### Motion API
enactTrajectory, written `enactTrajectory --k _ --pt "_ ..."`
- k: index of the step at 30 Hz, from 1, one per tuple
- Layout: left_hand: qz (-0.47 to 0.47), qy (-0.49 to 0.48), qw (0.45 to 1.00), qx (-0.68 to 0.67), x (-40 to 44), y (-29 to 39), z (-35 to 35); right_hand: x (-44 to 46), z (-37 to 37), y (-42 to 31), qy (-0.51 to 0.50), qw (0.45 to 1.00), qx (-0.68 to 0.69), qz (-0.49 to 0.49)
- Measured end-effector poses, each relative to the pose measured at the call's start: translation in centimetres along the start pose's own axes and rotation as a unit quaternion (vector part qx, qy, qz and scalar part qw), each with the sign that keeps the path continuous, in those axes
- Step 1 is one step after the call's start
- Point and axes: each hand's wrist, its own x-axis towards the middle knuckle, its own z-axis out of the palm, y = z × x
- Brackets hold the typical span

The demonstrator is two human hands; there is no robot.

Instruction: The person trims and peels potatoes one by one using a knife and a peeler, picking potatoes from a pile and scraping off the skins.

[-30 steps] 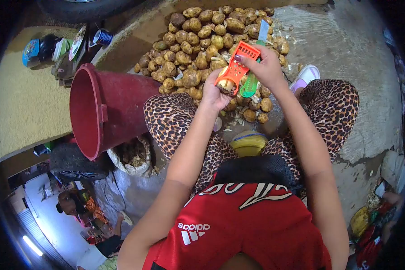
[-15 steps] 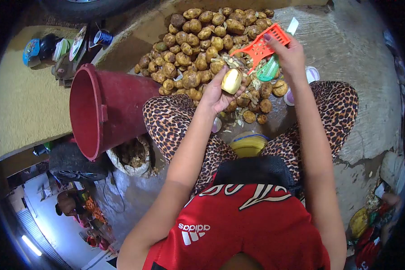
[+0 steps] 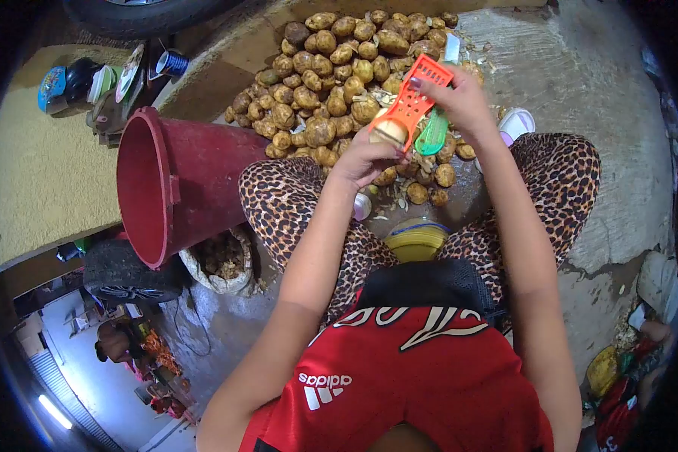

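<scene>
My left hand (image 3: 363, 160) is closed around a mostly peeled, pale potato (image 3: 389, 131), just above the near edge of the potato pile (image 3: 331, 83). In my right hand (image 3: 463, 99) is an orange plastic peeler (image 3: 416, 94) with holes in it. Its forked end lies over the potato, apparently touching it. A green slotted plastic piece (image 3: 432, 133) shows below the peeler, and a white flat piece (image 3: 452, 48) shows beyond my right hand; how either is attached, I cannot tell. Pale peelings lie among the unpeeled, soil-stained potatoes.
A large dark-red bucket (image 3: 147, 188) leans on its side at left, above a sack of peelings (image 3: 218, 264). A yellow container (image 3: 416, 242) sits between my legs, a white-and-purple cup (image 3: 517, 124) by my right knee. Other people are at far lower left and right.
My right hand has brought the orange peeler down and left onto the potato. The green and white pieces have shifted left along with it. My left hand has turned slightly with the potato.
</scene>
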Motion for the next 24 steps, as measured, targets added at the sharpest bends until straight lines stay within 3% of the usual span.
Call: enactTrajectory --k 2,4,5,7,10,14,19,22,24 --pt "0.014 -0.019 0.998 0.059 0.0 -0.1 -0.1 0.1 0.1 0.6 -0.026 0.998 -0.043 -0.028" --pt "0.057 -0.043 0.99 0.119 0.4 -0.6 -0.4 0.6 -0.8 0.7 0.041 0.989 -0.129 -0.055" --pt "0.022 -0.066 0.991 0.115 0.4 -0.4 -0.9 1.0 -2.1 0.5 0.075 0.985 -0.147 -0.056" --pt "0.038 -0.082 0.978 0.188 0.1 -0.2 -0.8 1.5 -4.3 -0.7 0.172 0.965 -0.183 -0.08" --pt "0.06 -0.046 0.973 0.216 -0.2 0.0 0.3 1.6 -5.1 -0.8 0.158 0.985 -0.033 -0.058" --pt "0.143 -0.015 0.94 0.309 0.6 -0.3 0.2 1.3 -3.8 -0.1 0.118 0.992 -0.021 -0.039" --pt "0.128 0.005 0.927 0.353 1.0 -0.5 -0.7 0.4 -1.8 -0.7 0.024 0.999 0.043 0.014" --pt "0.145 -0.004 0.924 0.353 1.0 -0.6 -0.8 -0.8 0.2 -0.9 -0.055 0.987 -0.137 -0.06" --pt "0.141 -0.001 0.924 0.357 0.9 -0.5 -0.5 -0.5 0.0 -0.4 -0.028 0.993 -0.107 -0.047"
